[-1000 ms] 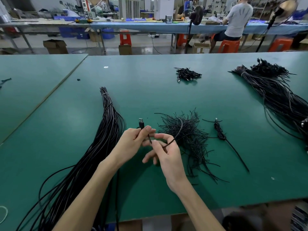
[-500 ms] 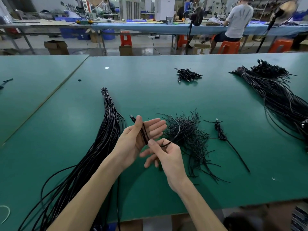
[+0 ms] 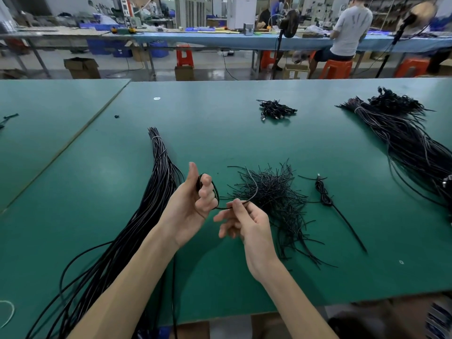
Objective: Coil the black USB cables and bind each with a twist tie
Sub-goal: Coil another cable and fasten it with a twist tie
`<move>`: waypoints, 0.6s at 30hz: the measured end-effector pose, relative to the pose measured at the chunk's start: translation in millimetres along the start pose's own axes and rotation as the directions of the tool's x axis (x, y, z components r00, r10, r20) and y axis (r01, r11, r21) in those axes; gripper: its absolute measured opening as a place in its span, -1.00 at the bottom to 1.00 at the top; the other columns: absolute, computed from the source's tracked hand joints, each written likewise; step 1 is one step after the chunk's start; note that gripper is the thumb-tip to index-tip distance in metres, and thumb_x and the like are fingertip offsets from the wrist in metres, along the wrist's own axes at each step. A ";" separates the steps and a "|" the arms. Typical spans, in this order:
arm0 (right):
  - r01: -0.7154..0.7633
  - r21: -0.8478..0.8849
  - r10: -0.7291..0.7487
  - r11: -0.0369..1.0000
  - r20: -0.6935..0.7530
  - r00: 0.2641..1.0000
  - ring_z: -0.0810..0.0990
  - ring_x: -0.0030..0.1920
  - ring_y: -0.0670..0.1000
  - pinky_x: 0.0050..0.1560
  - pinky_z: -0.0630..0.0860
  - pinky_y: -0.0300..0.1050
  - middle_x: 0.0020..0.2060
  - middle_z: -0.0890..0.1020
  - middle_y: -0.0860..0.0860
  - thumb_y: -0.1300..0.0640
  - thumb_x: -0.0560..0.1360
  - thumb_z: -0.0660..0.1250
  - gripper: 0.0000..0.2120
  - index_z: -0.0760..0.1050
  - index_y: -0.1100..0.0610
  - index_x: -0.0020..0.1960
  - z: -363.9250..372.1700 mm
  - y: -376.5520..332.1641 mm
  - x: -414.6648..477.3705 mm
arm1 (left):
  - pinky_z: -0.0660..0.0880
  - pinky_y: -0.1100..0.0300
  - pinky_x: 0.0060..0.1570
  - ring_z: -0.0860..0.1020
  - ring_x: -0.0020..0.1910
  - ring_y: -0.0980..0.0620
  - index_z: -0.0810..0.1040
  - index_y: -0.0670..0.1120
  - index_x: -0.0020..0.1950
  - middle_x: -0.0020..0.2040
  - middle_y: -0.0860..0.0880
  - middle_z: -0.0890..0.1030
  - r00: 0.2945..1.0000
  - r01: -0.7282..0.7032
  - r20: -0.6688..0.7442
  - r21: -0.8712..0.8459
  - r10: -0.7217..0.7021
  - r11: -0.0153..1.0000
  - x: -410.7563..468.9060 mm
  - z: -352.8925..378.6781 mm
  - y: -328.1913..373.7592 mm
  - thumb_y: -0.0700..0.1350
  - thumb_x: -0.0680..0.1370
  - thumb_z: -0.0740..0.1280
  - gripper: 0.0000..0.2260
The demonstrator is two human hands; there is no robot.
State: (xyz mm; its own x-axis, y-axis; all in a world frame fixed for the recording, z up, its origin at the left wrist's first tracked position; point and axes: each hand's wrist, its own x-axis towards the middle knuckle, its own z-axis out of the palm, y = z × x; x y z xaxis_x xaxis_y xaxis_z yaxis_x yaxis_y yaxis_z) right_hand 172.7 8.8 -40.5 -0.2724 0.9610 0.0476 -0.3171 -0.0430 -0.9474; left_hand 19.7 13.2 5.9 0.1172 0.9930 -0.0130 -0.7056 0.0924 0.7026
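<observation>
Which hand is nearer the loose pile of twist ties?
Right. The right hand is just left of the twist-tie pile; the left hand is farther left, nearer the long cable bundle.

An assembly workshop, probably a cable factory: bundled black cables (image 3: 162,174) lie left of the fingers (image 3: 205,190) on a long green bench (image 3: 220,133); far beyond them a worker (image 3: 349,28) sits on an orange stool (image 3: 335,68).

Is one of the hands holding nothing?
No, the left hand has the black cable looped round its fingers, and the right hand pinches the same cable.
</observation>
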 end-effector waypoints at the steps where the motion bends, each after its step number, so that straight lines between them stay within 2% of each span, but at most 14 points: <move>1: -0.005 0.001 0.005 1.000 -0.008 1.000 0.61 -0.39 0.06 -0.34 0.44 -0.22 -0.14 0.74 0.20 0.06 0.73 0.21 -0.74 0.49 0.25 0.04 0.4 -0.1 -0.3 | 0.32 0.33 -0.45 0.26 -0.60 0.18 0.55 -0.02 -0.29 -0.51 0.13 0.37 0.999 0.017 0.044 0.026 -0.018 1.000 -1.7 -0.8 1.0 0.22 0.68 0.13 -0.52; 5: -0.010 -0.032 0.007 0.999 -0.069 0.998 0.58 -0.39 0.01 -0.35 0.44 -0.23 -0.24 0.71 0.11 0.04 0.71 0.26 -0.76 0.52 0.20 -0.01 0.6 1.0 -0.2 | 0.23 0.27 -0.44 0.16 -0.64 0.18 0.38 0.00 -0.35 -0.60 0.14 0.31 0.959 0.085 0.246 0.227 -0.142 0.970 -6.6 -6.1 5.2 0.23 0.70 0.13 -0.51; 8: 0.040 -0.097 -0.049 0.994 -0.091 0.995 0.47 -0.36 -0.07 -0.34 0.40 -0.27 -0.34 0.56 0.00 0.00 0.66 0.32 -0.78 0.62 0.06 -0.10 2.0 0.5 -1.1 | 0.21 0.26 -0.45 0.17 -0.64 0.13 0.40 -0.03 -0.35 -0.58 0.10 0.34 0.897 0.119 0.316 0.500 -0.308 0.858 -10.2 -8.1 11.1 0.25 0.68 0.18 -0.49; 9: 0.052 -0.109 -0.062 0.993 -0.088 0.994 0.43 -0.35 -0.08 -0.34 0.38 -0.26 -0.35 0.52 -0.01 -0.02 0.65 0.33 -0.78 0.65 0.02 -0.11 2.9 -0.3 -1.8 | 0.22 0.25 -0.44 0.18 -0.64 0.10 0.42 -0.06 -0.34 -0.58 0.06 0.35 0.878 0.118 0.311 0.596 -0.364 0.794 -11.1 -9.3 12.8 0.25 0.69 0.16 -0.47; 11: 0.069 -0.098 -0.078 0.993 -0.093 0.993 0.43 -0.31 -0.10 -0.31 0.40 -0.26 -0.31 0.57 -0.03 0.01 0.65 0.34 -0.81 0.71 -0.01 -0.05 3.6 -1.2 -2.3 | 0.27 0.21 -0.34 0.23 -0.66 0.07 0.47 -0.14 -0.32 -0.56 -0.02 0.41 0.841 0.102 0.275 0.765 -0.466 0.636 -11.2 -11.0 12.6 0.21 0.73 0.11 -0.43; 13: 0.082 -0.078 -0.089 0.994 -0.101 0.991 0.52 -0.24 -0.12 -0.20 0.50 -0.28 -0.23 0.65 -0.05 0.13 0.66 0.33 -0.81 0.72 -0.02 0.01 3.1 -0.8 -2.2 | 0.26 0.21 -0.46 0.36 -0.65 0.06 0.56 -0.15 -0.26 -0.50 -0.05 0.52 0.801 0.085 0.229 0.871 -0.553 0.484 -11.7 -10.3 8.7 0.16 0.74 0.10 -0.45; 14: 0.089 -0.078 -0.097 0.993 -0.111 0.989 0.56 -0.19 -0.12 -0.12 0.54 -0.26 -0.21 0.66 -0.05 0.20 0.66 0.32 -0.78 0.71 -0.02 0.01 2.6 -0.5 -2.0 | 0.25 0.24 -0.51 0.41 -0.63 0.06 0.57 -0.15 -0.23 -0.46 -0.06 0.56 0.791 0.084 0.210 0.893 -0.574 0.442 -11.7 -9.2 5.6 0.14 0.75 0.11 -0.47; 18: 0.119 -0.081 -0.129 0.990 -0.136 0.982 0.61 -0.05 -0.15 0.04 0.54 -0.29 -0.12 0.68 -0.07 0.24 0.66 0.31 -0.77 0.68 0.00 0.00 1.5 -2.0 -2.2 | 0.32 0.27 -0.53 0.56 -0.54 0.01 0.56 -0.17 -0.20 -0.39 -0.13 0.61 0.847 0.106 0.159 0.885 -0.507 0.453 -8.3 -8.4 -0.2 0.12 0.74 0.12 -0.51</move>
State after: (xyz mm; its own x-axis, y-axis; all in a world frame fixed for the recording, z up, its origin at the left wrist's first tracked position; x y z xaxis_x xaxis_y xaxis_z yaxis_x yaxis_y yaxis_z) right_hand 172.6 6.3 -38.2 -0.1028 0.9867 0.1259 -0.2726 0.0938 -0.9575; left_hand 12.9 5.5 -0.1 0.5684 0.7825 -0.2544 0.3109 0.0820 0.9469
